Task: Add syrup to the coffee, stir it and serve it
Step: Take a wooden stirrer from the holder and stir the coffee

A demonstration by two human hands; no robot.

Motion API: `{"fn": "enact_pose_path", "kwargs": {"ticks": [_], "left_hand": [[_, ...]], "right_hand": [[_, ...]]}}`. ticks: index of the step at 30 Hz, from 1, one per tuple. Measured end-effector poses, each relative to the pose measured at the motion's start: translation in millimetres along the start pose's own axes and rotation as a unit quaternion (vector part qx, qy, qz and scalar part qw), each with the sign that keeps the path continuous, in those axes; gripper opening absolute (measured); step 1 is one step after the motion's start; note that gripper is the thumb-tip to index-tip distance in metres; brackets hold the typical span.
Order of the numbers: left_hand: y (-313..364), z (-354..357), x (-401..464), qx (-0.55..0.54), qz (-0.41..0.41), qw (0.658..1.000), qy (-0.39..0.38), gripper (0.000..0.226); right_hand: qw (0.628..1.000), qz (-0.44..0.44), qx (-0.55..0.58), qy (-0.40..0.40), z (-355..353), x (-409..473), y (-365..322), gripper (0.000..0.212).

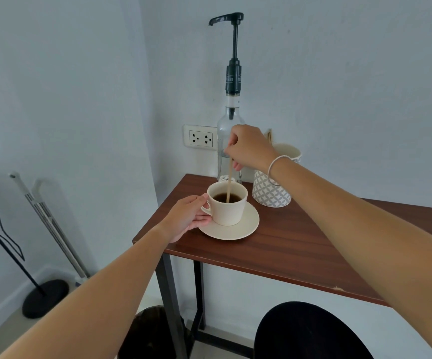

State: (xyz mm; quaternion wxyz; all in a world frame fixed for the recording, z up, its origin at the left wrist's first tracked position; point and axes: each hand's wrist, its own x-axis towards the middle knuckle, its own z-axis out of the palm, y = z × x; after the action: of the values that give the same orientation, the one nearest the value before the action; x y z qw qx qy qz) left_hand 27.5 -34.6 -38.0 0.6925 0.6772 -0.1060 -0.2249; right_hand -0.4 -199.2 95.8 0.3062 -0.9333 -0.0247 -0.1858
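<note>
A cream cup [229, 212] of dark coffee stands on a cream saucer [246, 226] near the far left corner of the brown table [287, 244]. My left hand [187, 216] grips the cup's handle, thumb on top and fingers against the saucer's edge. Above the cup, my right hand [248, 147] pinches a thin wooden stir stick [229, 177] that stands nearly upright with its lower end in the coffee. Behind the cup rises a clear syrup bottle [226, 133] with a tall black pump [233, 47], spout pointing left.
A patterned grey-and-white holder [270, 193] with more sticks stands right of the bottle, partly hidden by my wrist. A wall socket [200, 138] is behind. A black stool [310, 332], a dark bin [155, 332] and a stand with a round black base [45, 297] are on the floor.
</note>
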Motion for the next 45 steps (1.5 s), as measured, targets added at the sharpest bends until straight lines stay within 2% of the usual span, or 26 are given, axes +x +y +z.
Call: {"fn": "enact_pose_path", "kwargs": {"ticks": [6, 11, 16, 23, 27, 34, 38, 42, 45], "left_hand": [[0, 1, 0, 0.008, 0.000, 1.000, 0.007, 0.026], [-1, 0, 0, 0.006, 0.000, 1.000, 0.004, 0.028], [0, 1, 0, 0.003, -0.002, 1.000, 0.008, 0.022], [-1, 1, 0, 0.017, 0.006, 1.000, 0.010, 0.032], [-2, 0, 0, 0.015, 0.010, 1.000, 0.007, 0.028], [-2, 2, 0, 0.017, 0.012, 1.000, 0.019, 0.023], [-2, 3, -2, 0.021, 0.011, 1.000, 0.020, 0.024], [-1, 5, -4, 0.029, 0.012, 0.999, 0.026, 0.023], [-2, 6, -3, 0.031, 0.009, 0.999, 0.039, 0.024]], "right_hand": [[0.999, -0.003, 0.035, 0.025, 6, 0, 1, 0.028], [0.989, 0.079, 0.098, 0.075, -6, 0, 17, 0.019], [0.953, 0.160, 0.219, 0.136, -19, -13, 43, 0.009], [0.897, 0.238, 0.320, 0.189, -19, -39, 89, 0.018], [0.869, 0.264, 0.372, 0.192, -15, -44, 103, 0.015], [0.849, 0.284, 0.408, 0.178, -9, -46, 109, 0.016], [0.851, 0.287, 0.405, 0.169, -7, -45, 109, 0.015], [0.831, 0.283, 0.455, 0.149, -8, -46, 111, 0.004], [0.840, 0.281, 0.440, 0.150, -9, -48, 113, 0.007]]}}
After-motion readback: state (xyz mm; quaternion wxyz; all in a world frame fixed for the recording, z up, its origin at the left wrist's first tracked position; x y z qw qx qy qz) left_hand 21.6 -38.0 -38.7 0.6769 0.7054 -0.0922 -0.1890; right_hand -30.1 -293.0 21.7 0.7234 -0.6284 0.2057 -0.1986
